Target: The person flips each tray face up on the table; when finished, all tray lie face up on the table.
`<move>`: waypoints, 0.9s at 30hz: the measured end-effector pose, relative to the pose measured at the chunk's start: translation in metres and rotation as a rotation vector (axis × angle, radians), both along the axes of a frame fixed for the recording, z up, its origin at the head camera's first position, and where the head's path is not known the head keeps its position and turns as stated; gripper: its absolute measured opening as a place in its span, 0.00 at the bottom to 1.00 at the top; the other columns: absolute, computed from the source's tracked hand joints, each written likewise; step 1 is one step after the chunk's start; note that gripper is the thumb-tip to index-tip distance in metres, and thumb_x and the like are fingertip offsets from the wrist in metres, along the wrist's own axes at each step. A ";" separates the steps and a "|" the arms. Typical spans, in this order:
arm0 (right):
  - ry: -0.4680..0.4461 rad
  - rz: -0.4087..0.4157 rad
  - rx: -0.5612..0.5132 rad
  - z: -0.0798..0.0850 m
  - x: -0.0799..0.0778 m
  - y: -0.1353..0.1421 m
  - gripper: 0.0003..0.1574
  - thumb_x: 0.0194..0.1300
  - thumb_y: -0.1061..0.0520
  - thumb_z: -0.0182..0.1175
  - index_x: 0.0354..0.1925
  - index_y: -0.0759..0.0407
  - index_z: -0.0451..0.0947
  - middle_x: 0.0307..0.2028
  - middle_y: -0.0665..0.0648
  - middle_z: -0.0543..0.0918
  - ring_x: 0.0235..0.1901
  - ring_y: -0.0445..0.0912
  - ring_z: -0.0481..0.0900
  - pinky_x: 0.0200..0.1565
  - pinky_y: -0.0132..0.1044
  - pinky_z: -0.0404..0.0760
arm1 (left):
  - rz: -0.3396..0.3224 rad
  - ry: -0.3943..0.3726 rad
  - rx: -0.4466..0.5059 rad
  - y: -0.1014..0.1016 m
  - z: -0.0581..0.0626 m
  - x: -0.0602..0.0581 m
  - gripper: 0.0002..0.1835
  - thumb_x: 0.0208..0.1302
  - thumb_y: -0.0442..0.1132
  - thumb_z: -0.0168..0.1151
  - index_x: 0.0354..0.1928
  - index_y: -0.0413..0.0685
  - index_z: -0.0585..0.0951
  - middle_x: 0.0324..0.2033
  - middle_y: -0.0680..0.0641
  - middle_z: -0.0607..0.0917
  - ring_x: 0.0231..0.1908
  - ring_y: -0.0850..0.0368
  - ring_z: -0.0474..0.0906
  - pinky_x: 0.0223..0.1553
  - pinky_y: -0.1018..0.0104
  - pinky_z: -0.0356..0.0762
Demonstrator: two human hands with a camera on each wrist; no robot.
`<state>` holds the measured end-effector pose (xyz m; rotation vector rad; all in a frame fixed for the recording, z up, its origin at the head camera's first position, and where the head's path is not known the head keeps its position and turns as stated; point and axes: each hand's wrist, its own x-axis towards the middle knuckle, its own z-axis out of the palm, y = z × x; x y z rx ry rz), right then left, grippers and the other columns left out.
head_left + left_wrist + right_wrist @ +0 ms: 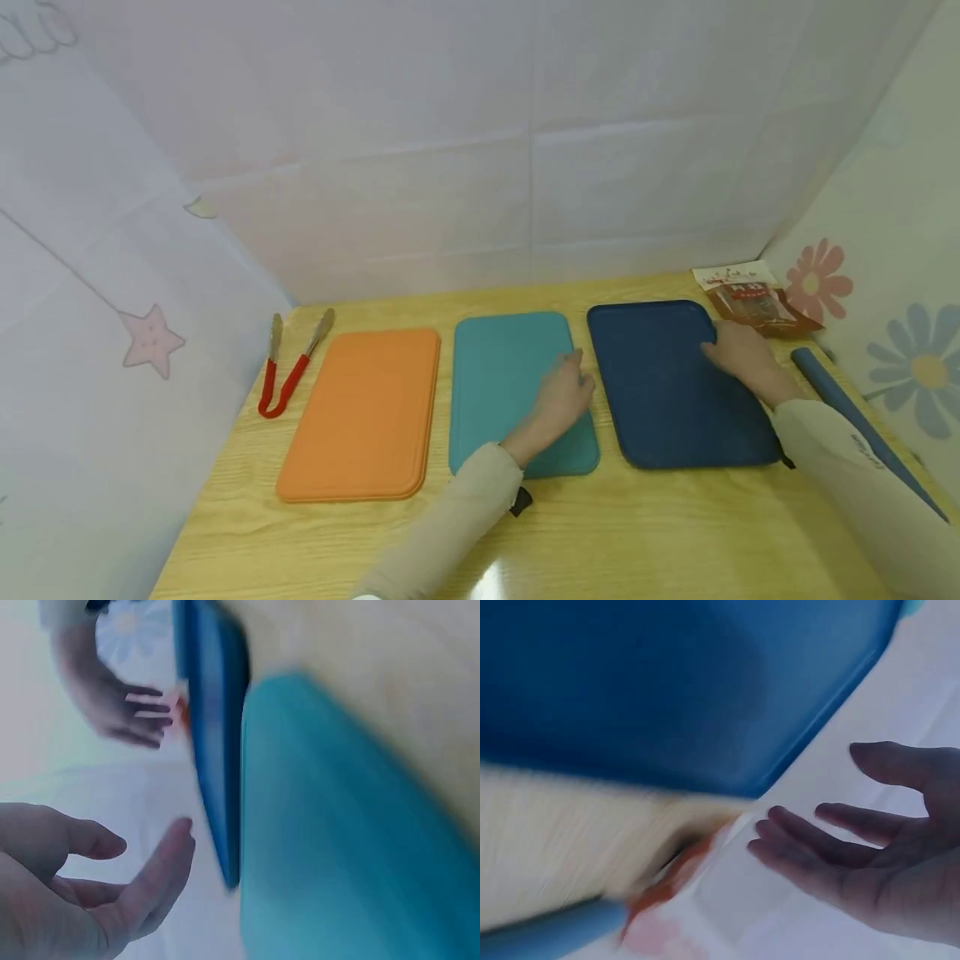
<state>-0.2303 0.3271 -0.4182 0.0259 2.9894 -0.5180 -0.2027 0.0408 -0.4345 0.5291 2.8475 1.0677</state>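
Observation:
My left hand (553, 400) is over the right part of a teal cutting board (491, 375) in the head view. In the left wrist view its fingers (161, 881) are loosely bent, apart from the thumb, with nothing between them. A navy tray (660, 392) lies to the right of the board. Above the tray's right edge is my right hand (742, 357). The right wrist view has its fingers (817, 851) spread and holding nothing, beside the tray's corner.
An orange cutting board (360, 417) lies left of the teal one, with red-handled tongs (294, 382) beyond it. At the back right is a brown and white food packet (750, 300). A long blue-grey roll (847, 408) lies along the table's right side, near the patterned cloth (900, 250).

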 end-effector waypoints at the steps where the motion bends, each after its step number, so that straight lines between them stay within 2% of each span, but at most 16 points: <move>1: 0.026 0.020 -0.012 0.002 0.000 -0.009 0.30 0.68 0.59 0.53 0.57 0.84 0.66 0.39 0.78 0.78 0.29 0.63 0.79 0.35 0.55 0.77 | 0.009 0.040 -0.001 -0.013 0.003 -0.001 0.23 0.74 0.37 0.48 0.66 0.33 0.67 0.54 0.35 0.75 0.23 0.58 0.72 0.23 0.68 0.72; 3: 0.061 0.044 -0.040 0.004 0.002 -0.030 0.33 0.70 0.57 0.53 0.62 0.82 0.62 0.48 0.80 0.76 0.32 0.63 0.81 0.36 0.55 0.78 | 0.043 0.138 -0.031 -0.040 0.006 -0.005 0.22 0.73 0.36 0.49 0.64 0.32 0.70 0.55 0.34 0.75 0.22 0.58 0.71 0.22 0.67 0.71; 5: 0.074 0.048 -0.093 0.005 0.005 -0.050 0.32 0.70 0.57 0.52 0.64 0.79 0.63 0.50 0.79 0.76 0.31 0.59 0.82 0.33 0.52 0.79 | 0.097 0.221 -0.104 -0.064 0.004 -0.008 0.20 0.72 0.35 0.50 0.61 0.32 0.73 0.53 0.34 0.75 0.24 0.54 0.75 0.21 0.65 0.73; 7: 0.081 0.047 -0.138 0.005 0.009 -0.070 0.31 0.71 0.57 0.52 0.64 0.76 0.64 0.48 0.76 0.78 0.29 0.55 0.82 0.28 0.47 0.79 | 0.153 0.259 -0.172 -0.086 -0.001 -0.009 0.19 0.71 0.35 0.51 0.59 0.30 0.73 0.54 0.33 0.75 0.31 0.47 0.79 0.22 0.61 0.77; 9: 0.105 0.059 -0.170 0.004 0.012 -0.089 0.29 0.71 0.58 0.53 0.64 0.74 0.66 0.46 0.74 0.80 0.30 0.54 0.83 0.27 0.45 0.79 | 0.207 0.258 -0.239 -0.105 -0.007 -0.010 0.20 0.70 0.35 0.54 0.59 0.29 0.74 0.56 0.31 0.74 0.40 0.40 0.78 0.26 0.55 0.80; 12: 0.134 0.102 -0.212 0.001 0.012 -0.115 0.28 0.71 0.58 0.53 0.64 0.73 0.67 0.46 0.72 0.81 0.26 0.52 0.82 0.23 0.40 0.77 | 0.249 0.224 -0.326 -0.126 -0.017 -0.009 0.22 0.68 0.36 0.57 0.58 0.25 0.73 0.56 0.27 0.73 0.49 0.33 0.75 0.37 0.47 0.81; 15: 0.133 0.151 -0.248 -0.004 0.008 -0.139 0.28 0.71 0.59 0.52 0.64 0.73 0.67 0.48 0.73 0.80 0.22 0.49 0.80 0.20 0.36 0.73 | 0.231 0.189 -0.366 -0.139 -0.024 -0.007 0.22 0.67 0.36 0.59 0.55 0.22 0.74 0.51 0.25 0.76 0.48 0.32 0.75 0.46 0.46 0.77; 17: 0.095 0.184 -0.270 -0.006 0.005 -0.153 0.29 0.71 0.59 0.52 0.65 0.74 0.65 0.47 0.75 0.80 0.19 0.50 0.78 0.17 0.37 0.70 | 0.207 0.192 -0.380 -0.143 -0.027 -0.006 0.21 0.67 0.36 0.60 0.51 0.21 0.76 0.44 0.27 0.79 0.45 0.34 0.76 0.47 0.48 0.74; 20: 0.012 0.222 -0.245 -0.010 0.004 -0.169 0.31 0.71 0.59 0.52 0.65 0.78 0.62 0.52 0.77 0.76 0.30 0.54 0.83 0.24 0.39 0.75 | 0.177 0.210 -0.397 -0.147 -0.031 -0.006 0.17 0.66 0.36 0.61 0.44 0.23 0.78 0.35 0.33 0.82 0.38 0.40 0.77 0.43 0.51 0.70; 23: -0.069 0.234 -0.187 -0.018 0.003 -0.178 0.32 0.71 0.58 0.50 0.65 0.79 0.60 0.58 0.77 0.72 0.47 0.62 0.79 0.41 0.47 0.79 | 0.161 0.203 -0.374 -0.148 -0.033 -0.006 0.13 0.66 0.35 0.61 0.39 0.26 0.79 0.31 0.36 0.81 0.34 0.43 0.76 0.41 0.54 0.67; 24: -0.079 0.227 -0.178 -0.020 0.003 -0.180 0.33 0.71 0.57 0.51 0.65 0.79 0.61 0.61 0.76 0.69 0.54 0.63 0.76 0.48 0.50 0.78 | 0.157 0.189 -0.356 -0.149 -0.033 -0.006 0.13 0.66 0.35 0.61 0.40 0.26 0.79 0.32 0.36 0.81 0.35 0.43 0.76 0.41 0.54 0.67; 27: -0.095 0.182 -0.233 -0.030 0.002 -0.183 0.33 0.71 0.56 0.50 0.66 0.76 0.62 0.63 0.74 0.67 0.61 0.67 0.68 0.56 0.57 0.72 | 0.163 0.113 -0.299 -0.151 -0.033 -0.006 0.15 0.65 0.35 0.61 0.43 0.25 0.78 0.38 0.33 0.81 0.40 0.40 0.75 0.44 0.53 0.69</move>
